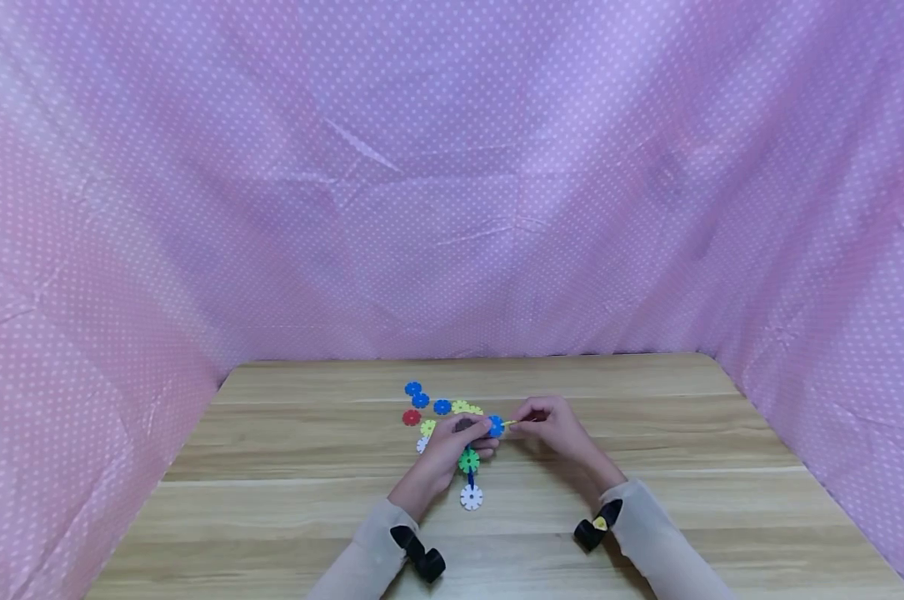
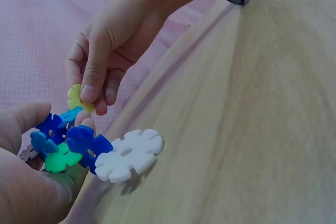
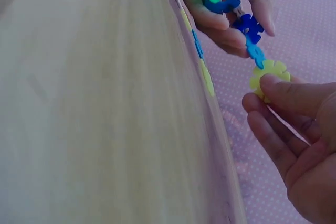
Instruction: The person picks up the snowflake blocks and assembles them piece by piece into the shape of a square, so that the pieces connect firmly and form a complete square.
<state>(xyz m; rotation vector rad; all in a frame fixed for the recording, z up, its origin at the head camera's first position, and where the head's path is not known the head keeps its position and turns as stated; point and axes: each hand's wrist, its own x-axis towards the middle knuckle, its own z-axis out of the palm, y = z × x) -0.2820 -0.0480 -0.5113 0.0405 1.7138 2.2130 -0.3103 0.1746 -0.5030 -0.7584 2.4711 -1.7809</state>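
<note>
My left hand point(image 1: 446, 454) holds a chain of interlocking plastic snowflake discs between thumb and fingers, above the table. A white disc point(image 2: 128, 153) hangs at the near end, joined to a dark blue disc point(image 2: 86, 144). Beyond that come a green disc point(image 1: 469, 460) and several blue ones, partly hidden by the fingers. My right hand point(image 1: 564, 433) pinches a yellow disc point(image 3: 273, 72) by its edge. This yellow disc meets the light blue disc point(image 3: 255, 53) at the chain's far end; how deep their slots sit I cannot tell.
Loose discs lie on the wooden table point(image 1: 287, 500) beyond and left of my left hand: a red disc point(image 1: 411, 417), several blue ones, yellow ones and a white disc point(image 1: 422, 444) partly behind the hand. Pink dotted cloth point(image 1: 452, 208) hangs around the table.
</note>
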